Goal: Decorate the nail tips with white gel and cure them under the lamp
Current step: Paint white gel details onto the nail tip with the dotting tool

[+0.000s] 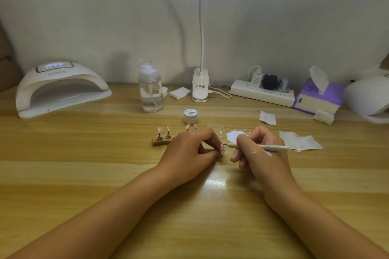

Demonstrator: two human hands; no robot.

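Centrally, over the wooden surface: left hand, fingers curled tight, pinching a pink nail tip. Right hand, fingers closed round a slim dotting pen, metal point at the nail tip's edge, contact not resolvable. Behind the hands: white gel jar, lid on; wooden holder with two mounted tips. Far left: curing lamp, well apart.

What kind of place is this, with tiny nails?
Most likely a nail-art desk, perhaps at home: a curing lamp on the wooden table, a gel pot, nail tips on stands, and the right hand holding a thin tool to a nail tip in the left hand.
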